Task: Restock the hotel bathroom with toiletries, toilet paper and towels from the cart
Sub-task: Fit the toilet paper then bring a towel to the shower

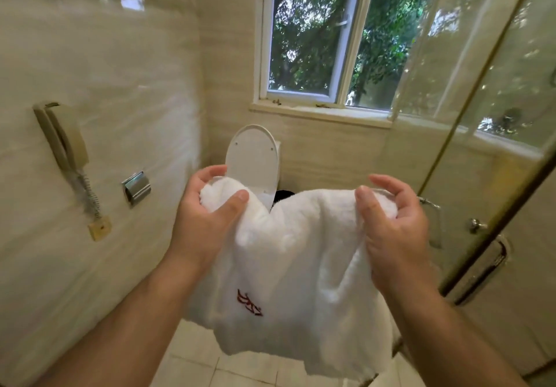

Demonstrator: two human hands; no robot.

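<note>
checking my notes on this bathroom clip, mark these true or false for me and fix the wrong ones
1. The left hand and the right hand both grip the towel by its top edge. True.
2. The toilet lid is down. False: it stands raised against the back wall.
3. A phone hangs on the wall to the left. True.
4. The towel is plain white all over. False: it carries a red mark stitched near its lower part.
5. The window looks out on a brick wall. False: green leaves fill the view outside.
</note>
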